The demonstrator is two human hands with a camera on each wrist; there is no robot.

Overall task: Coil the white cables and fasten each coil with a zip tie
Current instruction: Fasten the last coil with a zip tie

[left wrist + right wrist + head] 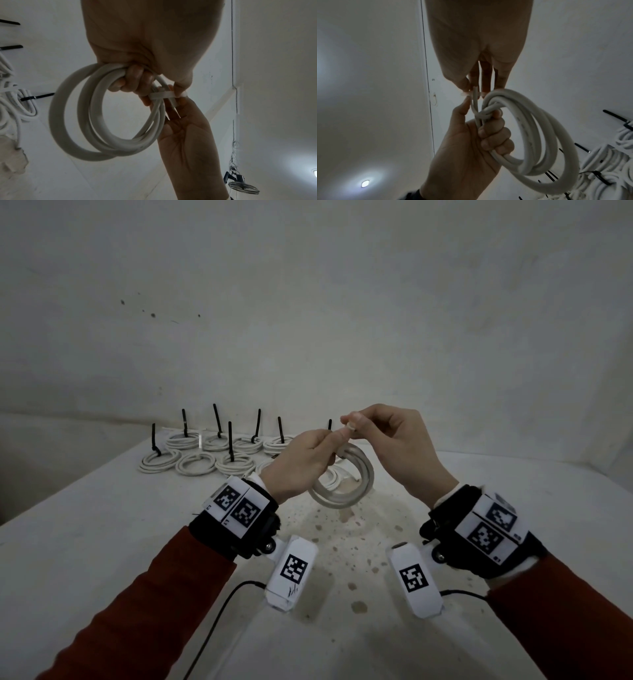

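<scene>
A: Where's the cable right now?

B: Up off the counter point(102, 542), between both hands. The left hand point(301, 463) has its fingers curled through the white cable coil point(346, 481), bunching the loops together at the top. The rest of the coil hangs down below the fist, tilted rather than flat.

A: And the right hand?

B: The right hand point(390, 440) is raised just beside the left, thumb and fingertips pinching a pale zip tie point(164, 95). From the left wrist view the tie lies across the bundled strands right by the left fingers. Whether it's locked, I cannot tell. The left thumb point(464, 106) reaches up to touch it too.

A: Both hands closed, then?

B: Yes. The left is wrapped round the coil, the right is pinched on the tie with its other fingers loosely stretched behind.

A: Anything else on the counter?

B: A group of finished coils point(212, 453) sits at the far left corner, near the wall point(308, 302). Most have black zip ties point(230, 443) sticking straight up. One more loose white cable point(334, 482) lies on the counter behind the held coil, partly hidden. The surface in front is speckled with brownish stains point(359, 607).

A: And the arms?

B: Dark red sleeves point(137, 604), black wrist straps with printed marker tags point(239, 508) on both wrists
</scene>
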